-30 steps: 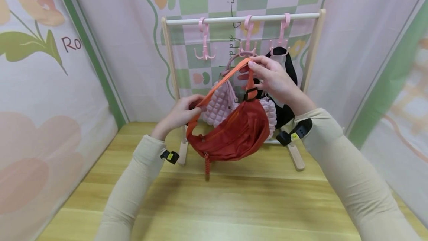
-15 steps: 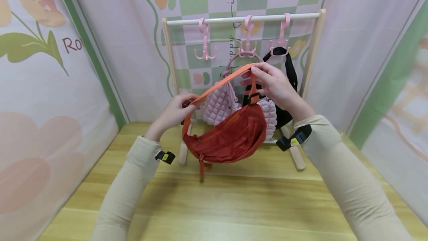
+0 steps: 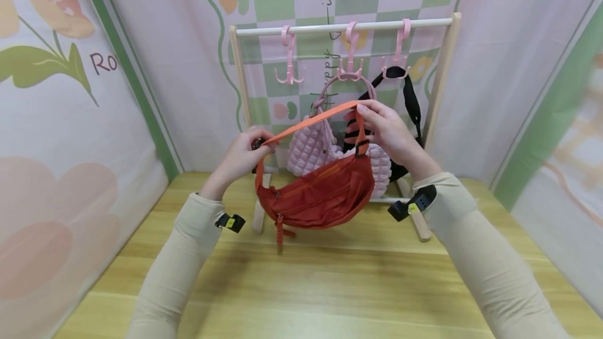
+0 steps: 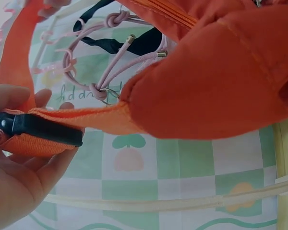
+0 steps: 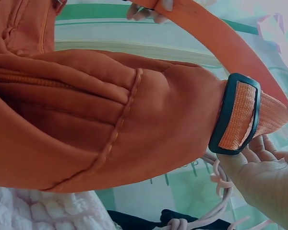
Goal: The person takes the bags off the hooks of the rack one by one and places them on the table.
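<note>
A red waist bag [image 3: 320, 195] hangs in front of the rack, its bright orange strap [image 3: 313, 120] stretched between both hands. My left hand [image 3: 241, 155] pinches the strap's left end beside a black plastic buckle [image 4: 48, 130], seen close in the left wrist view. At the strap's right end, my right hand [image 3: 392, 132] holds it between thumb and fingers. Just under that hand is a black rectangular slider [image 5: 234, 115], where the strap joins the bag. A zipper pull [image 3: 280, 232] dangles from the bag's lower left.
Behind the bag stands a rack with a white rail [image 3: 320, 29] bearing pink hooks [image 3: 290, 61]. A puffy pink bag [image 3: 306, 150] hangs from the middle hook, a black strap [image 3: 411, 101] from the right one. The wooden table [image 3: 301, 286] lies below; printed cloth walls [image 3: 132, 93] surround it.
Both hands have come lower on the strap side: the right hand dropped a little, the left moved slightly left and up. The strap now runs flatter, and the bag hangs more level.
</note>
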A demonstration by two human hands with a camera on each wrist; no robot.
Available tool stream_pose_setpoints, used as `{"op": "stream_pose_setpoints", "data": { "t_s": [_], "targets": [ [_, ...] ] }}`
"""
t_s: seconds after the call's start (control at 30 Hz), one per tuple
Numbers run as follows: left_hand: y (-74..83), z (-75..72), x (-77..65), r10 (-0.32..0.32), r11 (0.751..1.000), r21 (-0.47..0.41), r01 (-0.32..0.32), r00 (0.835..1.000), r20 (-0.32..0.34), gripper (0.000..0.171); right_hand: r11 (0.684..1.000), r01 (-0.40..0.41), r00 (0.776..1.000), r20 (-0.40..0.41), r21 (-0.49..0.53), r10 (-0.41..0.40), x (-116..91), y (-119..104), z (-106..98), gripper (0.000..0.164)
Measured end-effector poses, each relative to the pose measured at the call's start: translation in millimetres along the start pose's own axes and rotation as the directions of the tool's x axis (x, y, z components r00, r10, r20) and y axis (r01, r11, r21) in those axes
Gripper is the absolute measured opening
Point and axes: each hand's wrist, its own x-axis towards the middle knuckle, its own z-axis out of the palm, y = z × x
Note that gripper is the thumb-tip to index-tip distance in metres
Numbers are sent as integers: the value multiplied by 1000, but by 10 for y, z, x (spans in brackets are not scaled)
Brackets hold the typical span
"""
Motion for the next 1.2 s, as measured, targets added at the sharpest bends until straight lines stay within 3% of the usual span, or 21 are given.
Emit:
{"op": "stream_pose_setpoints", "data": {
  "t_s": [0.3, 0.6, 0.9, 1.2],
  "targets": [
    [-10, -2, -33, -101, 988, -120, 97, 995, -26, 15, 1000, -20, 1000, -6, -17, 19, -25, 107, -8, 25],
    [-11, -71, -91, -163, 974, -168, 150, 984, -67, 19, 1000, -21, 1000, 16, 12, 21, -60, 206, -3, 15],
    [-30, -109, -130, -220, 949, -251, 193, 972, -84, 22, 996, -53, 998, 35, -70, 55, -64, 261, 0, 14],
    [-6, -118, -178, -259, 939, -255, 228, 961, -94, 19, 995, -46, 997, 55, -93, 51, -84, 301, -13, 16]
  ]
}}
